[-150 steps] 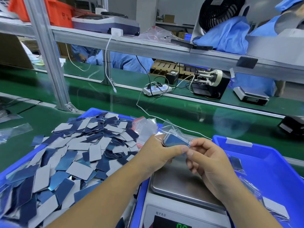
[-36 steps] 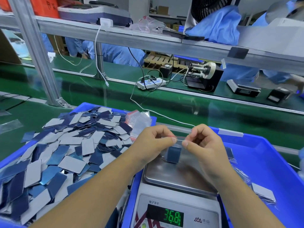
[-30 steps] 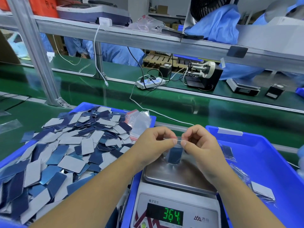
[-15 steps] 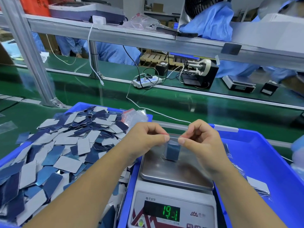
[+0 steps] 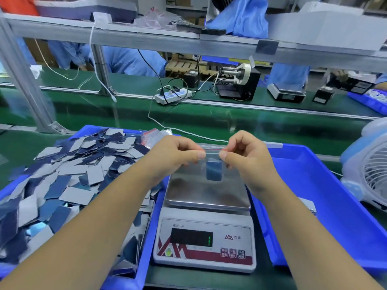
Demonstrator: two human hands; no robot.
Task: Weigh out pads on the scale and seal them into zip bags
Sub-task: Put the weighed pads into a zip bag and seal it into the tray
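both hands, left hand [image 5: 176, 158] and right hand [image 5: 247, 158], pinch the zip bag [image 5: 212, 164] by its red strip, now lifted clear of the scale [image 5: 207, 197], whose reading has dropped from 19.1, so sealing looks nearly done.

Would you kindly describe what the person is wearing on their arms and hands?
Both forearms are bare as far as the frame shows: no sleeves, gloves, watch or rings visible on the left hand or the right hand. The fingernails look short and unpainted.
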